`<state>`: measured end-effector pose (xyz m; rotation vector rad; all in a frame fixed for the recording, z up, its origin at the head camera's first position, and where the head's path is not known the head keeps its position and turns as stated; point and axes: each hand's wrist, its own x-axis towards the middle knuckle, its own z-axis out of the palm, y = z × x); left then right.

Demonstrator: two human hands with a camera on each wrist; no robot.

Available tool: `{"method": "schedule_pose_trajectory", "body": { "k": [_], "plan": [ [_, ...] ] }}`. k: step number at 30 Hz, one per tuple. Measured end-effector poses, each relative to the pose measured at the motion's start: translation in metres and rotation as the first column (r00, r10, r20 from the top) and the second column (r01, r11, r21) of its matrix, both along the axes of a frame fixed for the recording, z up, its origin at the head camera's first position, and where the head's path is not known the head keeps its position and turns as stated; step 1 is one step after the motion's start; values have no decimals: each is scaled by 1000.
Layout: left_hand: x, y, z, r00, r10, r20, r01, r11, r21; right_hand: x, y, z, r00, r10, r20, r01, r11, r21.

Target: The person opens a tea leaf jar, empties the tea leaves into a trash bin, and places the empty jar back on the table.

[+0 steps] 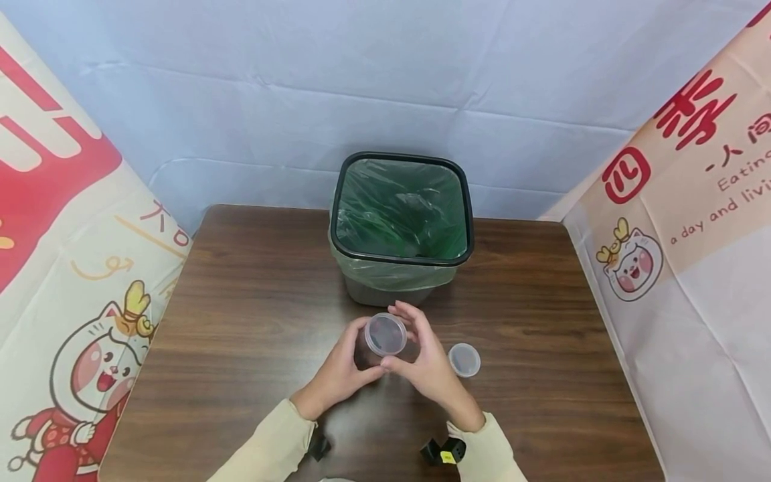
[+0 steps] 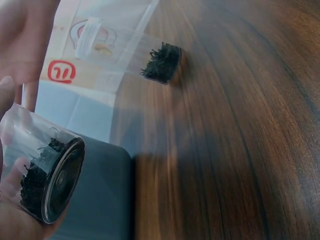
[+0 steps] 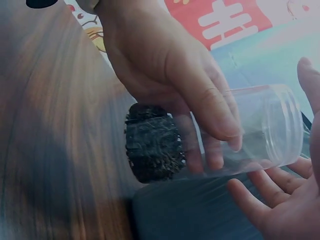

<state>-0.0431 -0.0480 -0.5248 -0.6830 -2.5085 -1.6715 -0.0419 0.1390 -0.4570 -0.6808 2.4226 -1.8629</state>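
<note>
My left hand (image 1: pixel 340 365) grips a clear plastic jar (image 3: pixel 250 127) round its side, above the wooden table. Dark, dry shreds like tea leaves (image 3: pixel 152 145) fill the bottom of the jar. From the right, my right hand (image 1: pixel 430 361) surrounds the jar's top end, its fingers (image 3: pixel 270 187) spread and loosely bent close to the rim. A second clear jar (image 2: pixel 127 50) stands on the table to the right of my right hand; it has a pale lid (image 1: pixel 464 360) and similar dark shreds in its bottom.
A bin (image 1: pixel 400 258) with a black rim and a see-through green liner stands just beyond my hands on the brown wooden table (image 1: pixel 253 288). Printed cloth sheets (image 1: pixel 680 281) hang at both sides, and a pale blue sheet (image 1: pixel 241 120) hangs behind.
</note>
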Motion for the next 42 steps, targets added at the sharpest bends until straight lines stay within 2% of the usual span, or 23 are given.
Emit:
{"method": "schedule_pose_trajectory", "body": {
  "k": [4,11,15,22,28,32,39,42],
  "plan": [
    [0,1,1,1000,-12,-16,12,1000,-3,-2,1,-17,999,-1,36,1,1000,0],
    [-1,2,1,999,-23,-37,21,999,-37,-1,-2,-21,999,-27,29,26,999,31],
    [-1,1,1,999,-31,-41,30,999,-36,2,-6,-16,999,-43,23,42,997,65],
    [-1,2,0,997,-33,-64,31,999,-26,10,-14,10,998,-63,19,62,997,41],
    [-1,2,2,997,-44,-61,41,998,-46,12,-16,12,995,-99,29,98,994,37],
    [-1,2,2,998,-53,-45,51,998,-45,12,-15,12,995,-96,26,95,995,26],
    [0,2,4,998,-50,-50,48,998,-40,5,-8,-18,996,-78,31,76,996,37],
    [0,2,5,997,-49,-58,47,998,-39,5,-7,-18,997,-70,28,69,997,37]
  ]
}}
